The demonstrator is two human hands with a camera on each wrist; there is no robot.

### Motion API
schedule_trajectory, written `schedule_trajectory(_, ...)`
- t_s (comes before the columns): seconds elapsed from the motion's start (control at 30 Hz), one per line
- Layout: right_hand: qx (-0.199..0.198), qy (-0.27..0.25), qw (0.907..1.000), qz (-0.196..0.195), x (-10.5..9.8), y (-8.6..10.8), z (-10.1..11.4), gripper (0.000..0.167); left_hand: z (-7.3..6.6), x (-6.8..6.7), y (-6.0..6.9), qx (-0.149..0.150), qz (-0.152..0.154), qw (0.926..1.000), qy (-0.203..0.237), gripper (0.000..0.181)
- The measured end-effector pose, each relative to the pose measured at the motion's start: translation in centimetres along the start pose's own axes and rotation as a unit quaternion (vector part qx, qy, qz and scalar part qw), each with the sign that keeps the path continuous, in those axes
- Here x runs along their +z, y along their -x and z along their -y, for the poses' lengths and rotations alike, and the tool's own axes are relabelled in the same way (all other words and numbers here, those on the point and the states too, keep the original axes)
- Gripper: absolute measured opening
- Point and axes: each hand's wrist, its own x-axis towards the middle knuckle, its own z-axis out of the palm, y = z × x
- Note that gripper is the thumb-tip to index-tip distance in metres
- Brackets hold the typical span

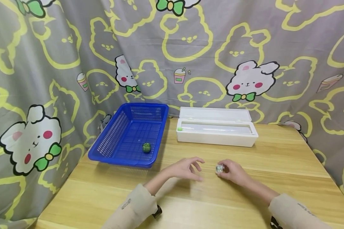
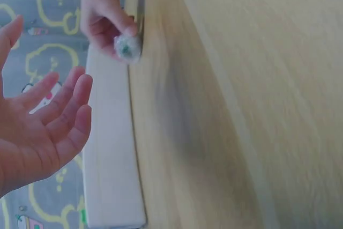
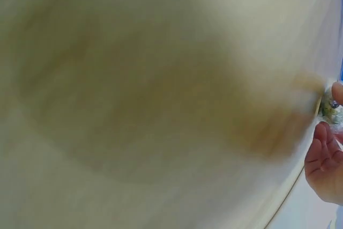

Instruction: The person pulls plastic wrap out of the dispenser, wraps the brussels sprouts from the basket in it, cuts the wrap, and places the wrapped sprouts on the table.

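wrapped ball [image 1: 219, 169], right table edge [image 1: 318, 165] distant

- A homelike, curtained-off corner is showing, though the cloth is hiding what kind of room lies behind.
- Grey curtains [image 1: 150, 35], printed with cartoon rabbits and drink cups, are hanging along the back and both sides.
- A wood-grain table [image 1: 283, 159] is filling the enclosed space.
- Kitchen-type housewares are standing on it: a blue plastic basket [image 1: 107, 143] and a white cling-film dispenser [image 1: 215, 139].
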Motion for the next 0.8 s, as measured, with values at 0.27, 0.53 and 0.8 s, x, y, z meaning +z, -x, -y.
schedule_trajectory(0.27,0.033,0.052,0.9977,-0.028,-2.2,0.6,-2.8,0.036,0.2,-1.2,1.7,-0.004,-0.061,0.9981,0.007,0.055)
schedule_trajectory(0.53,0.083,0.068,0.9941,-0.012,-5.2,1.5,-5.8,0.037,1.1,-2.0,2.9,-0.002,-0.097,0.9948,0.032,0.056)
schedule_trajectory(0.8,0.121,0.075,0.9896,0.019,-8.5,2.3,-8.6,0.039,2.2,-2.2,3.6,0.001,-0.116,0.9921,0.048,0.056)
